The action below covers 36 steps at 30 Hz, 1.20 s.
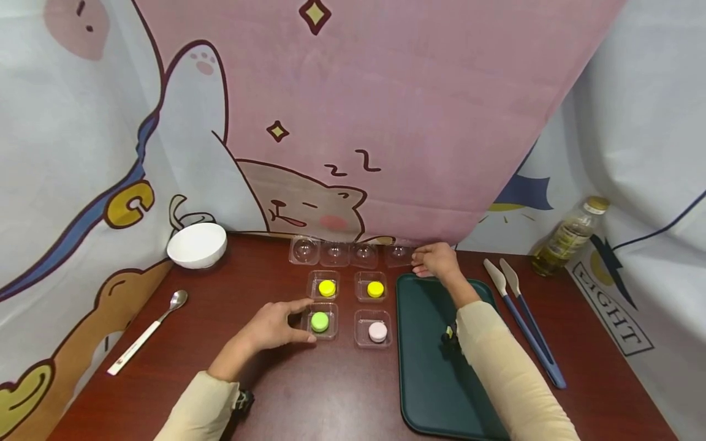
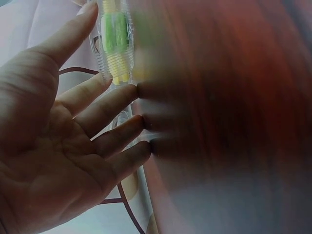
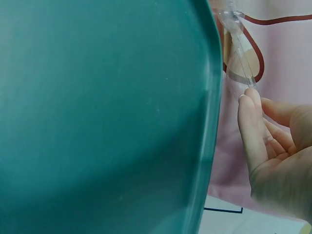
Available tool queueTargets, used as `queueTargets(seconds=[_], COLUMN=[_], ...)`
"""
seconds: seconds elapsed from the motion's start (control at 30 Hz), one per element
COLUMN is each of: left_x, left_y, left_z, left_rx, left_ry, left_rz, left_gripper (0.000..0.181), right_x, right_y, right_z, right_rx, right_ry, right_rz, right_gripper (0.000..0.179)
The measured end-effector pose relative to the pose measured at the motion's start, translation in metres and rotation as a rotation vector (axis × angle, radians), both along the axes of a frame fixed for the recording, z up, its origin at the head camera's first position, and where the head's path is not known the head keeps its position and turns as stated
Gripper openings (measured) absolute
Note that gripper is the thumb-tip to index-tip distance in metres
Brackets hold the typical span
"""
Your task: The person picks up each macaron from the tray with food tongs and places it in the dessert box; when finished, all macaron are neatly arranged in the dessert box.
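My left hand [image 1: 273, 327] is spread beside a clear plastic box [image 1: 333, 334] that holds a green macaron [image 1: 319, 321]. Thumb and forefinger reach to the box's near and far left corners; in the left wrist view the fingers look extended, with the green macaron [image 2: 116, 32] just past them. At the back my right hand [image 1: 437, 262] pinches the edge of a clear domed lid [image 1: 398, 254] between thumb and fingers. Two more boxes hold a yellow macaron each [image 1: 327, 288], and another box holds a pale pink macaron [image 1: 377, 332].
More clear lids [image 1: 334, 252] line the back wall. A dark green tray [image 1: 425, 392] lies under my right forearm. Tongs [image 1: 526, 318] and an oil bottle [image 1: 568, 239] are at the right; a white bowl [image 1: 197, 246] and a spoon [image 1: 149, 331] are at the left.
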State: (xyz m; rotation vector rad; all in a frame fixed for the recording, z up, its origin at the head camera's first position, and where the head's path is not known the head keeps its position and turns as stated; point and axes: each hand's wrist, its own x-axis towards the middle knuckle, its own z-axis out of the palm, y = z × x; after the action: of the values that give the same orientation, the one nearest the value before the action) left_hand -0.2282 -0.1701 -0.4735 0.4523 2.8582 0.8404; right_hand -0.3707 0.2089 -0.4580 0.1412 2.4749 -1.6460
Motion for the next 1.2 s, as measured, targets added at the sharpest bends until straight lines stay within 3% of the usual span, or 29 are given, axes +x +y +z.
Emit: queueTargets(seconds=[0.2,0.43,0.73,1.2], left_x=[-0.001,-0.001,0.002,0.004], left_y=[0.000,0.002,0.002,0.004], left_z=[0.001,0.002,0.003,0.002], left_rx=[0.001,0.005,0.001,-0.019], left_ry=[-0.002,-0.015,-0.040,-0.012], left_rz=[-0.002,-0.011,0.012,0.015], left_gripper=[0.083,0.085,0.085,0.087], right_x=[0.004,0.020,0.035,0.059], right_y=[0.004,0.005,-0.007,-0.033], right_z=[0.005,0.013,0.019,0.027], right_rx=[0.001,0.023,-0.016,-0.069], right_ry=[0.009,0.055,0.088,0.093], right_rz=[0.014,0.029,0.062,0.153], right_gripper=[0.034,0.034,0.035,0.036])
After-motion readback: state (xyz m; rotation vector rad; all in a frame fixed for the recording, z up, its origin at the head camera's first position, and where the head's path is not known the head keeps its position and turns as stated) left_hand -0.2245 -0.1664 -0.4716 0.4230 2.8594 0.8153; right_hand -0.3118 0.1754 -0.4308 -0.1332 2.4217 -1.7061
